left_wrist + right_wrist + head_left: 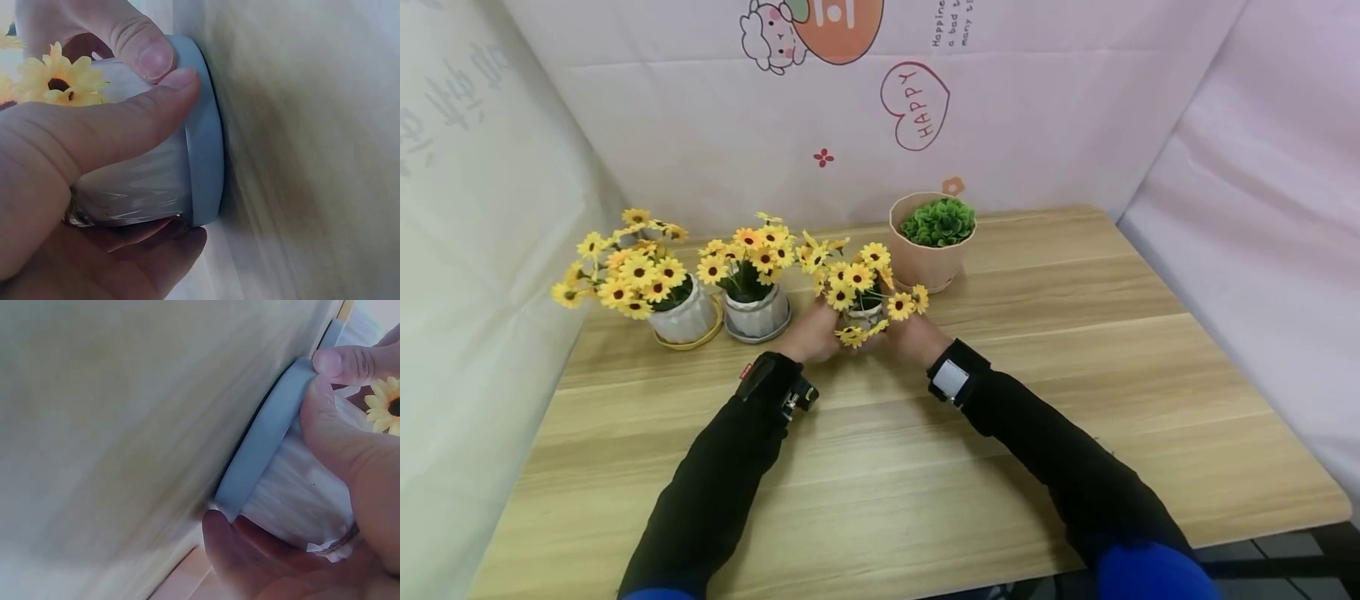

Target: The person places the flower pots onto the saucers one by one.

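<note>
Both hands hold a small white flower pot (pixel 867 317) of yellow daisy-like artificial flowers (pixel 850 279), its blue-grey saucer (pixel 205 137) at the base, close over the tabletop. My left hand (pixel 815 333) grips its left side and my right hand (pixel 917 340) its right side. In the left wrist view, the thumbs meet at the saucer's upper edge, with other fingers round the far side. The right wrist view shows the pot's ribbed wall (pixel 300 487) between thumb and fingers, with a bit of twine (pixel 340 544) near its top.
To the left stand two more white pots of yellow flowers, one on a grey saucer (pixel 758 333) and one on a yellow saucer (pixel 688 342). A pink pot (pixel 925 262) with a green plant (pixel 938 222) is behind right. A printed cloth (pixel 1037 108) hangs behind the wooden table (pixel 865 500).
</note>
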`<action>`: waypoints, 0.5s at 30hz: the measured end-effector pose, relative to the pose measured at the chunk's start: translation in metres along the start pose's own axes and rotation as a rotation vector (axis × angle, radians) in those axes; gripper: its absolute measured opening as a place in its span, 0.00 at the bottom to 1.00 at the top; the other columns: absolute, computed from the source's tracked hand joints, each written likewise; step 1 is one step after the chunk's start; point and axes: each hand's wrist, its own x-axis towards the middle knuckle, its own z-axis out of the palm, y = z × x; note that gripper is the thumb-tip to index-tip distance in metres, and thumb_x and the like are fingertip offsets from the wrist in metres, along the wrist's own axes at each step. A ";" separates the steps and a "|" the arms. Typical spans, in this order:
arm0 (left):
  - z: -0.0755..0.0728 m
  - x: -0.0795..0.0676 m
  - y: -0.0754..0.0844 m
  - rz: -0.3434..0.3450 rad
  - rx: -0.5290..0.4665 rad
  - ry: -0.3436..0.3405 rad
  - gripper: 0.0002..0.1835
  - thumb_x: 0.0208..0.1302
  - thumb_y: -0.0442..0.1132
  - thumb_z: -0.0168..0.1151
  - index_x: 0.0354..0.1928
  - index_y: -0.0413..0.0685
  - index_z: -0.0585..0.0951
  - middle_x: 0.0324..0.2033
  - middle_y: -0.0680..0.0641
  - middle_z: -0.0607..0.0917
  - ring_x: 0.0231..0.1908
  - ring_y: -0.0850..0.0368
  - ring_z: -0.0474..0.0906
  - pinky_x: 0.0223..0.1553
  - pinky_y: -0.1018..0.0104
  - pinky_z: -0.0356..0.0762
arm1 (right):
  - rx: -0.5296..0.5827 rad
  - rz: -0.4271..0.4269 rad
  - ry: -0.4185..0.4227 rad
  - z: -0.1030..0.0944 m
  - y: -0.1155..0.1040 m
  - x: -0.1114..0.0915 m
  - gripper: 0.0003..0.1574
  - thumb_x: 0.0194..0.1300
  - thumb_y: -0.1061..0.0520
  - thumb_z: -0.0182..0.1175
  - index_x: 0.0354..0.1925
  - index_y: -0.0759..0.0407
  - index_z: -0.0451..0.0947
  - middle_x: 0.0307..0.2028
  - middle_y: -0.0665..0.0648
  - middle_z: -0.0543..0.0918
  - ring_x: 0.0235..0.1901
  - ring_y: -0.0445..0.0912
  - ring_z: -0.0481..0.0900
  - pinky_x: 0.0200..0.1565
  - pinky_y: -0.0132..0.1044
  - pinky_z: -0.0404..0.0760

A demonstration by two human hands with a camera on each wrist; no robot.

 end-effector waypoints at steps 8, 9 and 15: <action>-0.008 0.018 -0.009 -0.067 -0.018 -0.034 0.44 0.62 0.31 0.76 0.78 0.40 0.66 0.77 0.35 0.68 0.78 0.36 0.61 0.79 0.47 0.65 | -0.053 0.048 -0.003 0.001 0.000 0.020 0.54 0.65 0.53 0.75 0.79 0.65 0.59 0.77 0.66 0.68 0.78 0.56 0.65 0.80 0.48 0.65; -0.009 0.020 -0.009 -0.081 -0.018 -0.037 0.44 0.63 0.33 0.76 0.79 0.40 0.65 0.77 0.35 0.68 0.78 0.36 0.61 0.79 0.47 0.64 | -0.056 0.051 -0.006 0.001 0.000 0.022 0.53 0.66 0.52 0.74 0.79 0.65 0.60 0.77 0.65 0.68 0.79 0.56 0.65 0.80 0.48 0.65; -0.018 0.030 -0.011 -0.161 -0.039 -0.056 0.49 0.63 0.35 0.77 0.81 0.39 0.60 0.77 0.35 0.68 0.78 0.38 0.62 0.81 0.48 0.60 | -0.072 0.098 0.001 0.001 -0.002 0.036 0.48 0.66 0.53 0.74 0.77 0.63 0.65 0.76 0.63 0.71 0.77 0.55 0.68 0.79 0.46 0.66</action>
